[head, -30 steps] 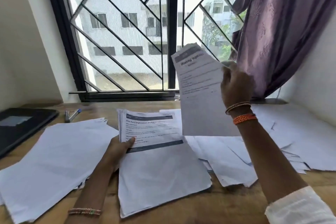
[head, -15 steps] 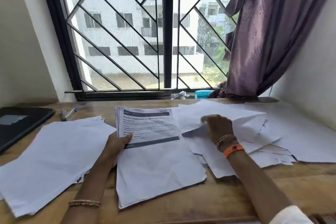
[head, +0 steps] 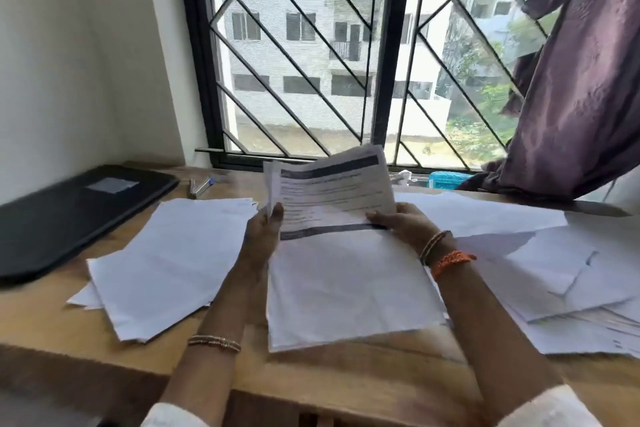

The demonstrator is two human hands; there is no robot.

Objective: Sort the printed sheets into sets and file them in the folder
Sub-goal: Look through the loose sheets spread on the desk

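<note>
Head view: seated at a wooden tabletop (head: 346, 388) by a barred window, a person lifts the printed top of a set (head: 329, 194) off the middle stack, the left hand (head: 265, 230) pinching its left edge with the thumb on the face and the right hand (head: 398, 222) holding its right edge. Loose sheets (head: 519, 253) lie fanned to the right, a face-down pile (head: 166, 260) to the left, and the black folder (head: 69, 215) rests shut at far left. The paper looks light and limp, likely to sag or slide apart, so a two-edge hold seems safest.
</note>
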